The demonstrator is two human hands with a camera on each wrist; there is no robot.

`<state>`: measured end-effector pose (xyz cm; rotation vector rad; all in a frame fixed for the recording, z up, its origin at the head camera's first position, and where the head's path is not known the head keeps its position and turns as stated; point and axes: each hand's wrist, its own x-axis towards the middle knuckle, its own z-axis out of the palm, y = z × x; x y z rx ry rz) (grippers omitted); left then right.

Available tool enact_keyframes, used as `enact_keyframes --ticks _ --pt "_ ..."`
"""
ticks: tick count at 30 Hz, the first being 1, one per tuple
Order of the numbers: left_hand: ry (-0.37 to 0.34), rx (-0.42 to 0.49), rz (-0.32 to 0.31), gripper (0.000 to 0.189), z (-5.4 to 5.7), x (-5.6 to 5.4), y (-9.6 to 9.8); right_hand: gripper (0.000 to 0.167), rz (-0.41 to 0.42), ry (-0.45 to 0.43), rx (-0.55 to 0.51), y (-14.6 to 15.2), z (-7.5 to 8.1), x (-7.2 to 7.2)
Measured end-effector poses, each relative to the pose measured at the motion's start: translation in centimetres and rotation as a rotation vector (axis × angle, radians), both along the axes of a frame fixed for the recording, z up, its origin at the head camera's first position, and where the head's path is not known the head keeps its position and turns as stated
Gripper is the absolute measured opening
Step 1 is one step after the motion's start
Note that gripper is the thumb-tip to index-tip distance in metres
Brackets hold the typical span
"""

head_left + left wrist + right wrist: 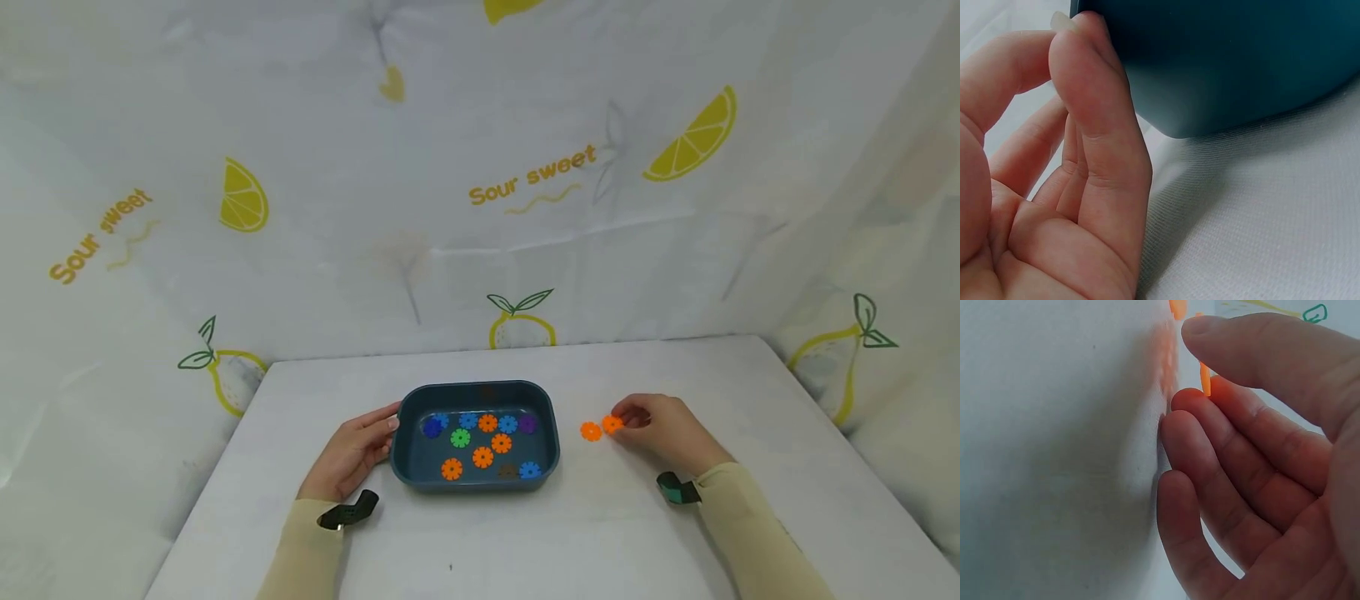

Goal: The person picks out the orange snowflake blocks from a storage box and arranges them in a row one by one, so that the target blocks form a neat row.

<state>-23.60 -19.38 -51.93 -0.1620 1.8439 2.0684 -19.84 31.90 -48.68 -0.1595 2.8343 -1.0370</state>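
Note:
My right hand (pixel 663 429) pinches an orange notched plastic disc (pixel 612 425) between thumb and fingers, low over the table. In the right wrist view the held disc (pixel 1205 378) shows edge-on. Just left of it, a second orange disc (pixel 591 431) lies flat on the table. My left hand (pixel 351 454) holds the left side of a dark blue-green tray (pixel 476 487), thumb and fingertips at its rim and wall. Inside the tray lie several discs: orange ones (pixel 483 457), blue ones (pixel 529 470), a green disc (pixel 460 437), a purple disc (pixel 528 423) and brown ones (pixel 508 472).
A white-covered table (pixel 585 542) carries everything. Behind it hangs a pale curtain (pixel 450 275) printed with lemons and lettering. Dark straps with small devices sit at the left wrist (pixel 348 511) and the right wrist (pixel 678 489).

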Motion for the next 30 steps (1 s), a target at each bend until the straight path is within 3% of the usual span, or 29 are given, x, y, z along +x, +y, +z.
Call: enact_keyframes --ticks 12,30 --pt "0.014 0.039 -0.018 0.062 0.23 0.38 0.08 0.020 0.017 0.012 0.024 -0.15 -0.26 0.08" --pt "0.002 0.047 0.016 0.059 0.16 0.25 0.05 0.022 0.025 0.011 0.009 -0.29 -0.14 0.34"
